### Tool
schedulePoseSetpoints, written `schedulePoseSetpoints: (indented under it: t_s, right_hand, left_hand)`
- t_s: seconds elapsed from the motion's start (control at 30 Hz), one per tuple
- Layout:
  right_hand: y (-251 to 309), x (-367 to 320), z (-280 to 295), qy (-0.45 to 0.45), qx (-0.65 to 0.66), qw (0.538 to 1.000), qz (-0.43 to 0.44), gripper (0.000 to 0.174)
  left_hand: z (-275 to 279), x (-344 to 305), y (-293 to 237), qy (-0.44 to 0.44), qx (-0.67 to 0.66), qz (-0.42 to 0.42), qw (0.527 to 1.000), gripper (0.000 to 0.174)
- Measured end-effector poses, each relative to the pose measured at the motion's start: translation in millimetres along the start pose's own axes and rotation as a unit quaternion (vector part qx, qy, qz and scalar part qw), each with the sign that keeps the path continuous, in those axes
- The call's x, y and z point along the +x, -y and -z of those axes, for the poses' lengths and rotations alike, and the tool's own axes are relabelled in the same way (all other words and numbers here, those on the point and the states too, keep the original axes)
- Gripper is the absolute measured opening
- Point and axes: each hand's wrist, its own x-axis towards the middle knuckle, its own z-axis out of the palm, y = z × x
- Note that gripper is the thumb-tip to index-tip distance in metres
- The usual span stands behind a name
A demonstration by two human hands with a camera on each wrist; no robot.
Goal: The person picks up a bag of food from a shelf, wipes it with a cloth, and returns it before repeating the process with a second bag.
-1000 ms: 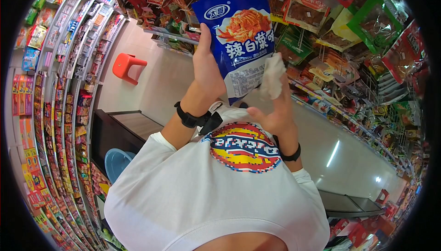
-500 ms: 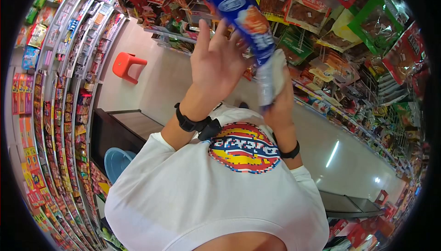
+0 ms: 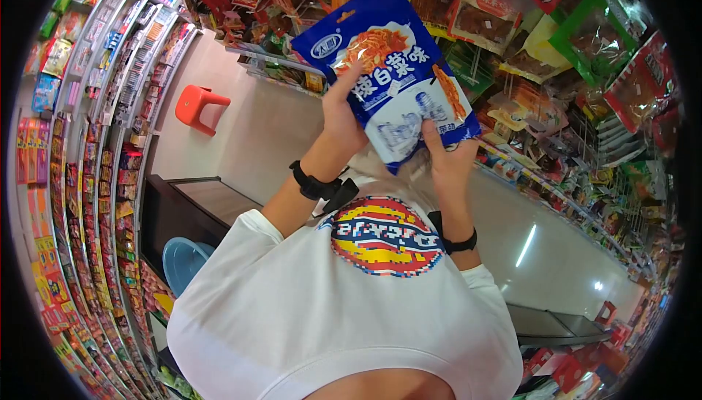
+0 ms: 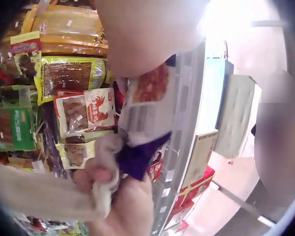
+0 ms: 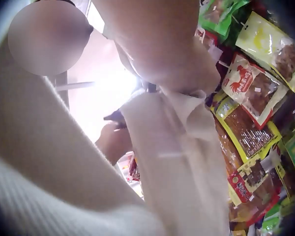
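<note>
A blue and white snack bag [image 3: 398, 71] is held up in front of the chest, tilted, its printed face showing in the head view. My left hand [image 3: 338, 122] grips its left edge, thumb over the front and fingers hidden behind. At the lower right corner my right hand [image 3: 451, 162] pinches the bag, thumb on the front. A white cloth [image 5: 179, 157] hangs from the right hand [image 5: 160, 44] in the right wrist view. The left wrist view shows the cloth [image 4: 105, 182] bunched around the right hand's fingers, beside the bag [image 4: 145, 118].
Racks of hanging snack packets [image 3: 486, 16] stand ahead and to the right. Stocked shelves [image 3: 102, 144] line the left side. On the floor are a red stool [image 3: 197, 107] and a blue basin [image 3: 183, 261], the basin beside a dark unit [image 3: 172, 217].
Half a second ago the bag was turned nearly edge-on in the right hand, with the left hand spread beside it. Now its face is turned up and the left hand grips its left edge.
</note>
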Motion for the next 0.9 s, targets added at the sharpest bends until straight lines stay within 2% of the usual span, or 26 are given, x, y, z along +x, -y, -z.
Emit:
schedulePoseSetpoints:
  t_s: [0.07, 0.1, 0.13, 0.2, 0.23, 0.27, 0.33, 0.37, 0.43, 0.47, 0.53, 0.6, 0.63, 0.67, 0.7, 0.77, 0.8, 0.87, 0.9]
  right_hand:
    - [-4, -4, 10, 0.057, -0.057, 0.995, -0.055, 0.027]
    - [-6, -3, 24, 0.100, -0.133, 0.982, -0.093, 0.023]
    - [-6, -2, 30, 0.102, -0.133, 0.982, -0.091, 0.023]
    - [-5, 0, 41, 0.008, -0.032, 0.991, -0.127, 0.026]
    - [-17, -1, 48, -0.092, -0.061, 0.991, -0.070, 0.026]
    - [-15, -1, 56, -0.089, -0.061, 0.992, -0.069, 0.026]
    - [-8, -6, 67, -0.139, 0.192, 0.971, -0.026, 0.028]
    - [0, -12, 66, -0.138, 0.193, 0.971, -0.029, 0.028]
    - [16, -25, 60, -0.098, 0.175, 0.974, 0.102, 0.048]
    - [10, -29, 60, -0.102, 0.174, 0.974, 0.101, 0.048]
    - [7, -32, 51, 0.025, -0.043, 0.969, 0.242, 0.047]
    - [39, -16, 25, 0.170, -0.225, 0.899, 0.335, 0.054]
    - [44, -5, 9, 0.193, -0.269, 0.868, 0.369, 0.059]
    - [46, 3, -3, 0.215, -0.312, 0.834, 0.401, 0.064]
    - [48, 7, -9, 0.210, -0.314, 0.834, 0.401, 0.064]
    - [52, 11, -16, 0.217, -0.380, 0.799, 0.413, 0.070]
    - [54, 13, -15, 0.214, -0.381, 0.799, 0.413, 0.070]
    - [56, 15, -11, 0.239, -0.492, 0.745, 0.383, 0.075]
    - [55, 16, -8, 0.237, -0.493, 0.746, 0.381, 0.075]
  left_hand:
    - [-11, 0, -10, 0.001, 0.002, -0.042, 0.999, 0.040]
    - [-11, 0, -14, 0.001, 0.002, -0.044, 0.999, 0.040]
    - [-12, 0, -18, -0.003, 0.011, -0.060, 0.998, 0.041]
    - [-10, -1, -27, 0.000, 0.018, -0.067, 0.998, 0.044]
    - [-10, -2, -32, 0.027, 0.033, -0.068, 0.997, 0.046]
    - [-10, -3, -36, 0.053, 0.047, -0.070, 0.995, 0.049]
    - [0, -3, -37, 0.045, 0.056, -0.047, 0.996, 0.048]
    - [5, -3, -35, 0.038, 0.067, -0.018, 0.997, 0.049]
    - [5, -4, -24, 0.062, 0.100, 0.004, 0.993, 0.050]
    - [2, -5, -17, 0.079, 0.099, 0.029, 0.991, 0.051]
    - [5, -4, -1, 0.101, 0.105, 0.084, 0.986, 0.054]
    - [0, -8, 11, 0.167, 0.115, 0.134, 0.970, 0.057]
    - [-9, -13, 16, 0.225, 0.133, 0.110, 0.959, 0.063]
    - [-14, -16, 18, 0.236, 0.223, 0.057, 0.944, 0.068]
    - [-16, -19, 19, 0.223, 0.251, 0.065, 0.940, 0.070]
    - [-22, -24, 16, 0.212, 0.279, 0.076, 0.933, 0.072]
    - [-28, -27, 14, 0.196, 0.261, 0.088, 0.941, 0.074]
    - [-30, -29, 12, 0.182, 0.244, 0.104, 0.947, 0.075]
    - [-27, -29, 13, 0.170, 0.227, 0.115, 0.952, 0.075]
